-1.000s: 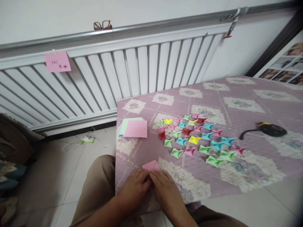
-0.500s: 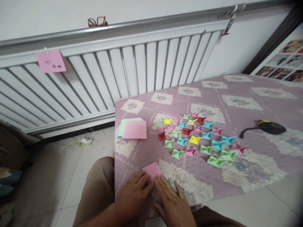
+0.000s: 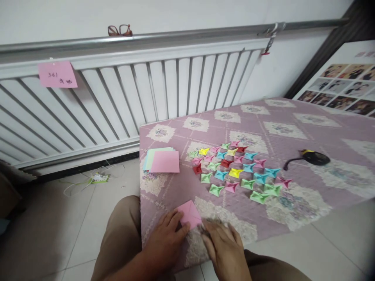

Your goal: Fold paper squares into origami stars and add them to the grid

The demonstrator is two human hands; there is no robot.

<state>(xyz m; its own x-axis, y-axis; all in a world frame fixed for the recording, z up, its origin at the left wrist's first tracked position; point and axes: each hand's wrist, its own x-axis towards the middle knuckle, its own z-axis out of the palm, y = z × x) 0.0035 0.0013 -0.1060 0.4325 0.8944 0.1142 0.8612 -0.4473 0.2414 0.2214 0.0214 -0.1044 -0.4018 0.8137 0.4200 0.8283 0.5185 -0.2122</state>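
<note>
A pink folded paper square with crease lines running to its middle lies on the near part of the table. My left hand rests at its lower left, thumb and forefinger apart and pressing it down against the cloth. Just off the paper's right corner is my right hand, fingers stretched out and somewhat blurred, holding nothing that I can see. Beyond them several small folded paper pieces in pink, green, blue, yellow and red stand in rows. At the back left lies a stack of coloured paper sheets, pink on top.
A lilac floral tablecloth covers the table. A black, yellow-trimmed object with a curved arm lies on the right. Behind stands a white radiator, with glasses on its pipe and a pink note. A photo board leans at the right.
My right hand has slid off the paper to the right, uncovering more of its creases. My left hand stays on the paper. The view has turned slightly to the right.
</note>
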